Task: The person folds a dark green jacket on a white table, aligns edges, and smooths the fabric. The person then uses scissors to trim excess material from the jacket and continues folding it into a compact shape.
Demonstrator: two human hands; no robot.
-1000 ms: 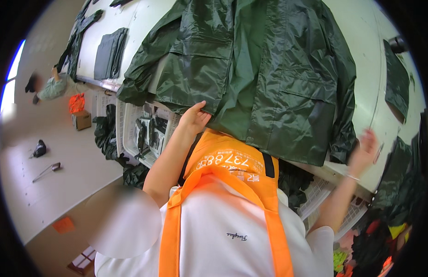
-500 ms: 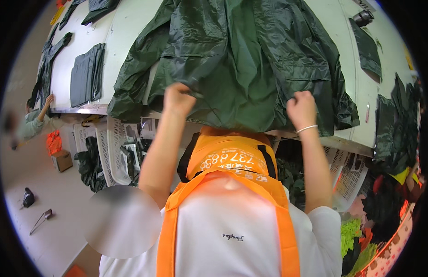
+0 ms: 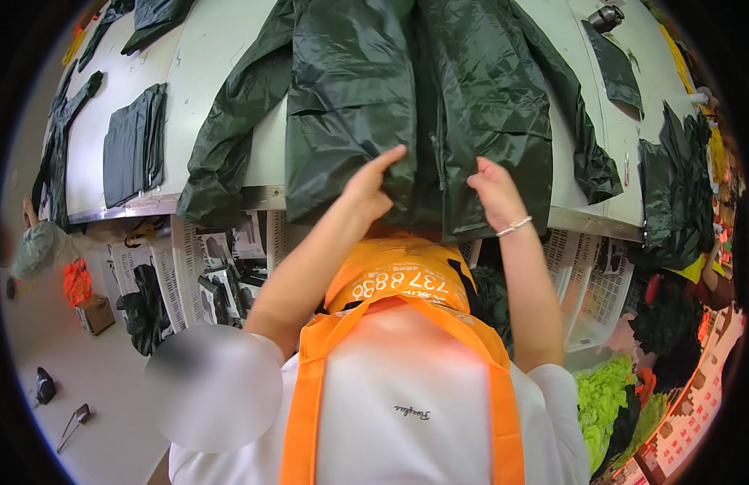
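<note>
A dark green, shiny jacket point(image 3: 350, 89) is spread on the table, its sleeves out to both sides. Its two front panels hang over the near edge, close together, with a zip edge between them. My left hand point(image 3: 373, 187) lies over the left panel, one finger stretched toward the panel's front edge. On the right panel rests my right hand point(image 3: 497, 194), fingers loosely bent, with fingertip and thumb apart. No cloth shows bunched in either hand. The undersides of both hands are hidden.
Folded dark green garments point(image 3: 136, 145) lie at the left of the table point(image 3: 205, 73). A dark flask point(image 3: 606, 18) and a dark cloth piece point(image 3: 615, 77) are at the far right. White baskets point(image 3: 589, 303) stand below the edge. Another person's sleeve point(image 3: 36, 252) shows at far left.
The jacket's front panels have come together over the green inside that showed between them. My hands have moved inward, closer to each other, and their grip looks looser.
</note>
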